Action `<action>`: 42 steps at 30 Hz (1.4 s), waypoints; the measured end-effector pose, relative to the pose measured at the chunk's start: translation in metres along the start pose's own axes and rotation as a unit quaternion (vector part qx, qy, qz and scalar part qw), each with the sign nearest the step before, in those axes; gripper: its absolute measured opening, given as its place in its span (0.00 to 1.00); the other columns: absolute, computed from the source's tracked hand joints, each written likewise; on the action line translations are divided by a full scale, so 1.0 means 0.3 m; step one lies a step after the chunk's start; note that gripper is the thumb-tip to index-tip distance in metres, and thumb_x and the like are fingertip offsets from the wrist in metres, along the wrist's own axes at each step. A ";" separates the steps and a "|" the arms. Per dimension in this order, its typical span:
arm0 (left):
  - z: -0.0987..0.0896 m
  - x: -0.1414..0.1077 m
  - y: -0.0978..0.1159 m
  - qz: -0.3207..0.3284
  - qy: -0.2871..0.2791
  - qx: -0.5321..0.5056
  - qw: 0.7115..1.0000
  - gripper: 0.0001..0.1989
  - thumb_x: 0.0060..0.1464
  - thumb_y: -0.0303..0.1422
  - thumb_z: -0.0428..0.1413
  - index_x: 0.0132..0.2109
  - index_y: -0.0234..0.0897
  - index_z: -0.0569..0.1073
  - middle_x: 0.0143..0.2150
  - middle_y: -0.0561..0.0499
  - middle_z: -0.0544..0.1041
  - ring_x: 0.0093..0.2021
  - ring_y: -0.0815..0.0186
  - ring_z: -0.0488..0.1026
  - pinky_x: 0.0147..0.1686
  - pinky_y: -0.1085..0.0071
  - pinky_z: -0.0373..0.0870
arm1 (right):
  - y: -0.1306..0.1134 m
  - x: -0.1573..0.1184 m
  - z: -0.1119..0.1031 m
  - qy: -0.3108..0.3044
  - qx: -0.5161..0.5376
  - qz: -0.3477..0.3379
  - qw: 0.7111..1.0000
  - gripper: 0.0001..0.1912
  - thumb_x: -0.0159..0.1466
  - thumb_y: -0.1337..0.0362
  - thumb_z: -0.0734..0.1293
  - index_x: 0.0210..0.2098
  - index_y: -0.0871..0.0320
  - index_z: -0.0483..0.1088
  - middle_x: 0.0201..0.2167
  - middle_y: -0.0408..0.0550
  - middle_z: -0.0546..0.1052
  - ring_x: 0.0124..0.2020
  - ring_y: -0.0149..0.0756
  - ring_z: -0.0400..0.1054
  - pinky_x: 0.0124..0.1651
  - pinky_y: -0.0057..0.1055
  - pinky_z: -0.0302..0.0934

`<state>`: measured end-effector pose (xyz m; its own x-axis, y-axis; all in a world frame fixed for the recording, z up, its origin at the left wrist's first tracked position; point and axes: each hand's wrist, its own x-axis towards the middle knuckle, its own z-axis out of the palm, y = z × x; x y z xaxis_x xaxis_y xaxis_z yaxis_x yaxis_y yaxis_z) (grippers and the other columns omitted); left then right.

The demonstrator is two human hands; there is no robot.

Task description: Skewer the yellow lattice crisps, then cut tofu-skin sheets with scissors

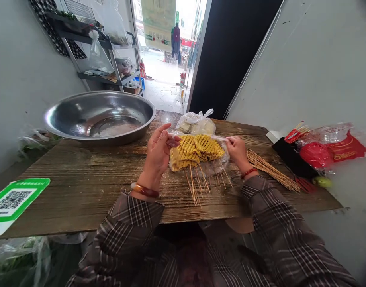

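Note:
Several skewers of yellow, criss-cross-cut food (197,149) lie in a clear plastic bag (223,162), their thin sticks pointing toward me. At the bag's far right corner, my right hand (237,150) pinches the film, which is pulled out toward it. My left hand (159,151) is at the bag's left edge, its lower fingers curled at the film and its index finger raised; the exact grip is partly hidden. Just beyond stands a knotted white plastic bag (197,122) with pale contents. To the right of my right hand lies a bundle of bare bamboo skewers (274,171).
A large steel basin (141,129) stands at the table's back left. A green QR-code card (18,203) lies at the left edge. A black box (293,157) with red packages sits at the right end of the wooden table (96,191). Behind are a shelf rack (114,63) and an open doorway.

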<state>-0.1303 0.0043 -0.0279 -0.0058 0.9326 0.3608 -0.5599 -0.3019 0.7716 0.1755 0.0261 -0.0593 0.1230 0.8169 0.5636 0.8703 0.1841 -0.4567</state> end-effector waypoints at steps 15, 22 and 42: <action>0.025 -0.019 0.008 -0.013 -0.041 -0.028 0.999 0.21 0.55 0.45 0.60 0.52 0.40 0.73 0.35 0.50 0.80 0.33 0.70 0.76 0.35 0.73 0.73 | -0.075 -0.021 -0.075 -0.035 -0.029 -0.080 0.996 0.21 0.60 0.65 0.64 0.53 0.59 0.72 0.49 0.58 0.75 0.50 0.50 0.67 0.53 0.44 0.61; 0.016 -0.014 0.004 -0.026 -0.047 -0.039 0.998 0.20 0.56 0.44 0.60 0.52 0.40 0.73 0.35 0.51 0.80 0.32 0.71 0.76 0.34 0.74 0.73 | -0.153 0.057 -0.020 -0.082 -0.156 -0.091 0.980 0.13 0.65 0.59 0.64 0.41 0.58 0.79 0.38 0.56 0.75 0.38 0.45 0.68 0.42 0.39 0.59; 0.014 -0.020 0.055 0.003 -0.047 -0.060 0.997 0.23 0.57 0.46 0.59 0.54 0.37 0.71 0.31 0.52 0.78 0.30 0.71 0.75 0.26 0.76 0.68 | -0.089 -0.028 -0.187 -0.038 -0.039 -0.113 0.992 0.13 0.63 0.67 0.62 0.42 0.57 0.78 0.35 0.52 0.79 0.36 0.41 0.72 0.40 0.36 0.64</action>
<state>-0.1360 -0.0072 -0.0152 0.0651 0.9062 0.4177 -0.6547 -0.2771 0.7033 0.1781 -0.0163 -0.0131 -0.1130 0.7992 0.5903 0.9065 0.3262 -0.2682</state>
